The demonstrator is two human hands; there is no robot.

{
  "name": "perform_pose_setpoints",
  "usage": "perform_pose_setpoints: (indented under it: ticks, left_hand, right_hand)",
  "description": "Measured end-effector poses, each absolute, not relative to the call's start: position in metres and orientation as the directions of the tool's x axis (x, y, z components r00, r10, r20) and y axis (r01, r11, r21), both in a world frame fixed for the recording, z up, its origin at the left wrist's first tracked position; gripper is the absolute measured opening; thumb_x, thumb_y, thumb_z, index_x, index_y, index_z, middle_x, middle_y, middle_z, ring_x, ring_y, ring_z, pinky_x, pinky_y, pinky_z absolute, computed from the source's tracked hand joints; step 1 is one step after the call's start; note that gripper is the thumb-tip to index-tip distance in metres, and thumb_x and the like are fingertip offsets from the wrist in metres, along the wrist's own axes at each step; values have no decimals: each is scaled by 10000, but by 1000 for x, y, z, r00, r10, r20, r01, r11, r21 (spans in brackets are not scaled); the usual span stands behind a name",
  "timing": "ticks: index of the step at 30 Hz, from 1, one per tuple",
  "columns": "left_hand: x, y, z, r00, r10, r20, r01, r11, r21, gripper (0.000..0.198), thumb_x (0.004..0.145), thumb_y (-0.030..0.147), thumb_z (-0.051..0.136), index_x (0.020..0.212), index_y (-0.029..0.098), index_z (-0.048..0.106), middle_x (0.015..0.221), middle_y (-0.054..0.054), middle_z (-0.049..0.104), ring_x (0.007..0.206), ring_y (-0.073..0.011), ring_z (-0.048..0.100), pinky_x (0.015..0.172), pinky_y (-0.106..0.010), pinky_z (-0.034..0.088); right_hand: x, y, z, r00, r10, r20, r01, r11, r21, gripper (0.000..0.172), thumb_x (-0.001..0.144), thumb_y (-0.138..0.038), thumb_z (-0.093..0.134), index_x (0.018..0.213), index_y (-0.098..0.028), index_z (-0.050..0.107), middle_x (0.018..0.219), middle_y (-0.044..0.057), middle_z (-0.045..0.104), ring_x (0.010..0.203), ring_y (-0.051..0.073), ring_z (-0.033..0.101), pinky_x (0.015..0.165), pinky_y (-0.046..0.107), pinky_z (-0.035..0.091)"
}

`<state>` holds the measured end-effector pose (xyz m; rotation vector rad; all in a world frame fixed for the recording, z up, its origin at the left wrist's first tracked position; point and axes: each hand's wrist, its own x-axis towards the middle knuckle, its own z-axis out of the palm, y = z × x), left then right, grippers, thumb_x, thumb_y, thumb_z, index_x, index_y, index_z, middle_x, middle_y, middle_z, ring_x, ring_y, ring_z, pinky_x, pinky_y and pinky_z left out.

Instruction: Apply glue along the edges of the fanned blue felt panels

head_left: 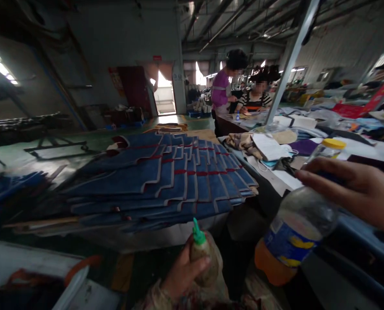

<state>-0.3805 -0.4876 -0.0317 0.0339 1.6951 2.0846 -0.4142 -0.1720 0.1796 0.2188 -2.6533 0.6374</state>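
My left hand point(187, 269) is wrapped round a small squeeze bottle point(206, 262) with a green pointed nozzle, held upright low in the middle of the head view. At the right, my right hand point(356, 189) is closed from above over the neck of a clear plastic bottle point(291, 241). This bottle hangs tilted, with a blue and yellow label and orange liquid in its lower part. Its cap is hidden under my fingers. Beyond my left hand lie stacked blue fabric pieces point(198, 185) with grey edging and dark red strips, spread in overlapping layers.
A cluttered table point(284, 178) on the right bears cloth, papers, a face mask and a yellow-lidded jar point(329, 148). A metal post point(291, 60) rises from it. Two people point(222, 88) are at its far end. A white container point(50, 262) stands at the lower left.
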Motion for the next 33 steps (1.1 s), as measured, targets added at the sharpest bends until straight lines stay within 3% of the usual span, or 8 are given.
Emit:
perform_pose_setpoints:
  ticks: [3,7,15,19,23,26,29,33]
  left_hand:
    - [-384,-495,-10,-936,288,-202,-249,-139,958,760,615,558,698,1231,192,441,1181,-106,539,1141,-306,459,986,-408,342]
    - [-388,-492,3,-951,261,-166,-193,-82,978,663,666,545,657,1174,166,462,1149,-109,548,1095,-286,492,975,-405,354]
    - [-397,-479,14,-971,232,-51,2,222,975,481,716,377,637,1113,152,485,1078,-77,588,1003,-227,539,876,-333,422]
    - [-397,-472,22,-963,268,37,145,395,907,393,723,317,634,1072,185,514,1042,-50,603,969,-203,554,854,-310,427]
    - [-397,-467,27,-939,340,53,210,444,871,383,710,328,647,1049,189,534,1035,-57,603,985,-217,550,861,-323,422]
    - [-402,-467,26,-882,470,-41,124,314,941,470,709,357,651,1130,188,529,1088,-56,594,1010,-223,540,883,-328,414]
    - [-409,-469,19,-728,669,-147,-132,74,988,550,690,408,656,1170,173,525,1057,-54,609,986,-223,550,868,-331,418]
    - [-414,-468,5,-559,806,-196,-476,-119,871,580,613,487,690,1072,150,579,906,-65,646,844,-211,595,786,-334,437]
  right_hand:
    - [-420,-217,158,-844,-381,378,-520,755,-400,261,869,-451,452,813,-226,573,737,38,608,643,153,577,561,272,472]
    - [-424,-253,121,-715,-545,439,-698,601,-391,183,906,-226,418,1037,-207,545,934,62,604,884,154,573,761,276,471]
    - [-417,-277,65,-741,-582,335,-665,566,-487,204,889,-307,490,998,-177,602,841,51,635,790,154,570,716,272,444]
    - [-418,-285,61,-838,-517,174,-507,620,-599,357,821,-457,553,1029,-171,604,784,41,632,718,156,576,661,263,434]
    - [-420,-285,59,-863,-499,77,-397,577,-714,294,807,-447,571,870,-163,613,763,27,620,701,144,565,645,245,421]
    - [-423,-278,56,-821,-562,95,-385,424,-820,248,820,-395,571,895,-164,621,843,31,627,774,145,572,696,242,429]
    - [-429,-270,53,-752,-644,139,-377,248,-892,252,809,-383,588,884,-148,638,874,45,617,812,149,572,736,252,440]
    - [-439,-262,52,-766,-620,170,-290,97,-952,252,787,-384,614,874,-151,652,894,42,621,849,149,570,783,264,436]
